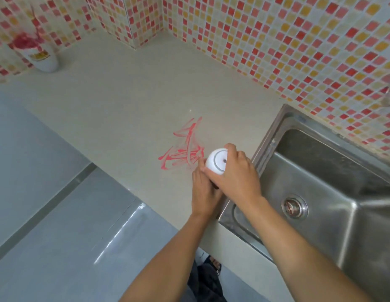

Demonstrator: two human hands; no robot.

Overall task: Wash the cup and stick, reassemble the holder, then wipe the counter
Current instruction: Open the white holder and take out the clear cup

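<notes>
so the white cup (217, 160) is bottom-up just over the counter (124, 101), between the red smear (185, 149) and the sink (320, 171), right hand (235, 172) fingers wrapped round its side, left hand (205, 191) tucked in underneath, its fingers mostly hidden so can't tell

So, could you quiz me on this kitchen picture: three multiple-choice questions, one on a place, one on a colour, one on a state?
1. Where does the sink lie from the red smears? A left; B right; C out of view.
2. The holder gripped by the left hand and right hand is: A white; B blue; C black.
3. The smears are: A wiped away; B under a cloth; C unwiped on the counter.
Answers: B, the sink sits right of the smears; A, the holder's round top shows white; C, red streaks lie bare beside the hands.
</notes>
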